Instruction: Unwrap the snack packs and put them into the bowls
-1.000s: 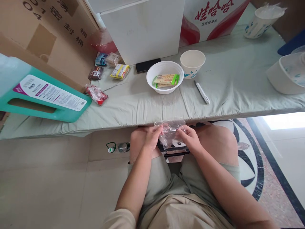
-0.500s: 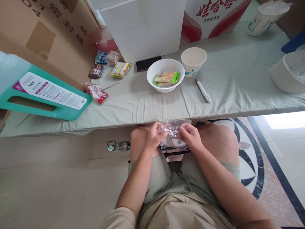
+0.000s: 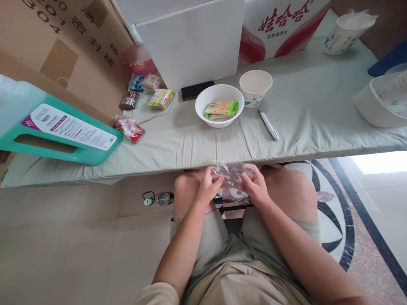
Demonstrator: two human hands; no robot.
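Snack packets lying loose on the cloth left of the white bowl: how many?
5: blue packet, tan packet, brown packet, yellow packet, red packet. Others may hide behind the box.

Red characters 娃哈哈 with 饮用纯净水 beneath are printed on the white carton (image 3: 280, 29); 301, 304 and 密封桶 are read on the brown box (image 3: 63, 42)

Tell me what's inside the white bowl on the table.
The white bowl holds snack packets: a beige one with a green end on top, another partly showing beneath it. How many lie under them, and the bowl's bottom there, is covered.
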